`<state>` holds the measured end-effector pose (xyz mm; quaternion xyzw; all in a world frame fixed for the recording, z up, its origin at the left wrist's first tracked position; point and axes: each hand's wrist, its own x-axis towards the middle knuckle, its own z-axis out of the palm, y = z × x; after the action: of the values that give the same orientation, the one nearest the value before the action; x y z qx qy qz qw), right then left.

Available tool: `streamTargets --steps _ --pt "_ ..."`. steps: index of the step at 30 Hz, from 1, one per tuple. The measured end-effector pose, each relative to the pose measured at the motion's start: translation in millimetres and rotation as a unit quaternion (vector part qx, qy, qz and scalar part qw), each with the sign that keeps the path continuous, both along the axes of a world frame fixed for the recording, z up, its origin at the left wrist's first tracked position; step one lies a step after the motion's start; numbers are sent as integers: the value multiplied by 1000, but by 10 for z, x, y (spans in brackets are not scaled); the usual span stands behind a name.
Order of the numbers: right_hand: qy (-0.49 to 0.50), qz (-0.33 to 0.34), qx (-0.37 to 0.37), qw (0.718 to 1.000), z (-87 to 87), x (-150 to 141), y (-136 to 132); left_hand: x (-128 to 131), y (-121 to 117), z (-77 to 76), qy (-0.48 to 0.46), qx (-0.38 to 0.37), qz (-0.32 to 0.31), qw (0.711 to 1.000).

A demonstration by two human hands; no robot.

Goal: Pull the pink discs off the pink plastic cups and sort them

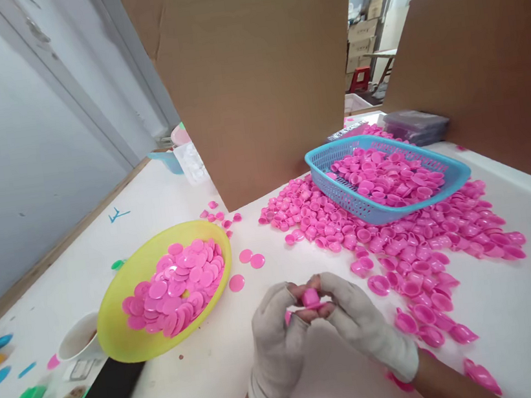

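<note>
White-gloved hands (pixel 275 338), nearly closed, pinch a small pink cup (pixel 310 297).

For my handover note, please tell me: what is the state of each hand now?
Left hand: closed, pinching a pink toy cup.
Right hand: closed, pinching the same cup.

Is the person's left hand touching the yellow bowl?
Apart. The head view shows it: a strip of bare white tabletop lies plainly between the left hand and the yellow bowl.
</note>
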<state>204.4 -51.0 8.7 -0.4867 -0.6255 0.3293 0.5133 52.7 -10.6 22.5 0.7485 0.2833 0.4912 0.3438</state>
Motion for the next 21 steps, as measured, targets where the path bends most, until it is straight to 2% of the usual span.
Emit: streamTargets --steps 3,6,9,14,16,17,19,21 --pt "141 -18 -94 985 4 -48 30 28 43 -43 -8 -171 -31 985" --pt "194 -1 -134 972 4 -80 43 66 68 -59 -43 -283 -81 955" --pt "174 -4 -144 974 -33 -75 72 104 88 -37 -48 -318 -89 943" --pt "54 -34 -227 972 -49 186 163 65 210 -82 68 -315 -45 946" --pt "58 -95 -204 973 29 406 187 -22 283 -128 136 -293 -16 946" --pt "99 -134 -166 972 83 531 193 -73 314 -148 179 -276 -4 944" --pt "223 -210 -50 951 190 779 194 -167 353 -174 275 -235 -1 932" --pt "281 -259 20 924 249 979 174 -219 360 -190 357 -198 -8 913"
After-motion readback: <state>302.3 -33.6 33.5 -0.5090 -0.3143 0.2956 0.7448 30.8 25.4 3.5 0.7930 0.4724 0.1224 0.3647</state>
